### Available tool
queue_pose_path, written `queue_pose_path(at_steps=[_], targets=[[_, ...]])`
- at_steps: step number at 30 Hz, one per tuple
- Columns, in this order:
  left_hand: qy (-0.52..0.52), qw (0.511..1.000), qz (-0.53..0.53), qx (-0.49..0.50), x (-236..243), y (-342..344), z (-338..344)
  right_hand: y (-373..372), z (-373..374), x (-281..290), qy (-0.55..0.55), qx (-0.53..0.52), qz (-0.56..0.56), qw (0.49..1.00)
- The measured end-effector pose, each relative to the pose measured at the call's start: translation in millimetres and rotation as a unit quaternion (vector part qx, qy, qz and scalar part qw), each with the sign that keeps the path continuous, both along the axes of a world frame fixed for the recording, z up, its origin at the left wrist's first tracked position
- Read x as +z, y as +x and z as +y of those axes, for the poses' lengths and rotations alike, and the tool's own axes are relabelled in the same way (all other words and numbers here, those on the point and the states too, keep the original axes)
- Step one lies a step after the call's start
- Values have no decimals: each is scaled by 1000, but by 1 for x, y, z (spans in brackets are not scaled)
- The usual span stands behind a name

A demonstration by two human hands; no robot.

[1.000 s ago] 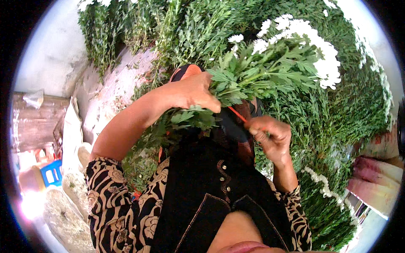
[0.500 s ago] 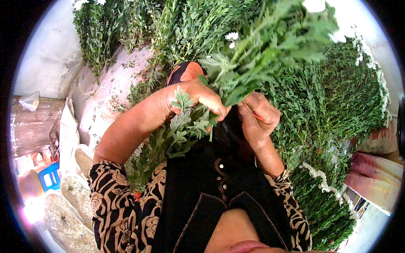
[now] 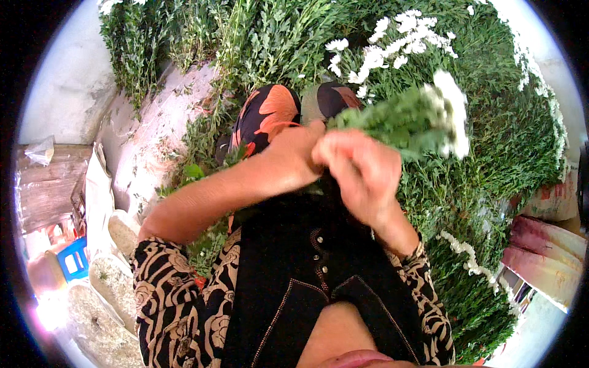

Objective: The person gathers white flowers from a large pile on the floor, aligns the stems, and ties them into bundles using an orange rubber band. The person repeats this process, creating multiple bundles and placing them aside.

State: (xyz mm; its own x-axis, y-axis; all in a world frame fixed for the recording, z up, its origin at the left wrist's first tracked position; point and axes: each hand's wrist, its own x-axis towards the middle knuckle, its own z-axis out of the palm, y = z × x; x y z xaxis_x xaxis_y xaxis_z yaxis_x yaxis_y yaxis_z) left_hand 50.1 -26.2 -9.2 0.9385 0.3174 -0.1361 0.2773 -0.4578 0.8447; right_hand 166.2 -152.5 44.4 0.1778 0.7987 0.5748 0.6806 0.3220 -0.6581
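A bunch of white chrysanthemums (image 3: 402, 122) lies across my lap, its blurred flower heads toward the right and its leafy stems running in toward my hands. My left hand (image 3: 300, 152) is closed round the stem end of this bunch. Pressed close beside it, my right hand (image 3: 365, 168) has its fingers curled in at the stems. Motion smears the right hand, and whatever is between its fingers cannot be made out. A thin orange-red strip (image 3: 285, 124) shows by my left wrist, over the dark trousers with orange patterns.
Piled chrysanthemums (image 3: 485, 153) with long green stems cover the right side and the far side. Several white blooms (image 3: 399, 49) show beyond my knees. To the left are pale sacks (image 3: 110, 276), a blue plastic object (image 3: 73, 259) and a wooden panel (image 3: 52, 184). Cardboard (image 3: 546, 245) stands at the right.
The bunch has swung down and to the right, so its white heads now show. Both hands have come together, and the leafy sprig below my left hand has gone from view.
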Motion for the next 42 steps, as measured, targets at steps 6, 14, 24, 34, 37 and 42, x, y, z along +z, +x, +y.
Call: queue_pose_path(at_steps=[6, 14, 24, 34, 37, 42], targets=[[108, 993, 19, -35, -21, -7, -13, -8, 23, -35, -84, -44, 372, 923], [312, 944, -73, -80, 49, -27, 53, -2, 27, -45, -123, -52, 344, 930], [-488, 855, -128, 122, -11, -27, 45, 2, 14, -52, -100, 10, 403, 910], [-338, 913, -228, -13, -20, -28, 21, 11, 40, -38, -60, 39, 248, 966], [-372, 899, -228, 44, -19, -27, 15, 10, 37, -28, -176, 23, 218, 960], [-374, 889, -255, 66, -23, -30, 18, -8, 28, 35, -167, 10, -247, 954]])
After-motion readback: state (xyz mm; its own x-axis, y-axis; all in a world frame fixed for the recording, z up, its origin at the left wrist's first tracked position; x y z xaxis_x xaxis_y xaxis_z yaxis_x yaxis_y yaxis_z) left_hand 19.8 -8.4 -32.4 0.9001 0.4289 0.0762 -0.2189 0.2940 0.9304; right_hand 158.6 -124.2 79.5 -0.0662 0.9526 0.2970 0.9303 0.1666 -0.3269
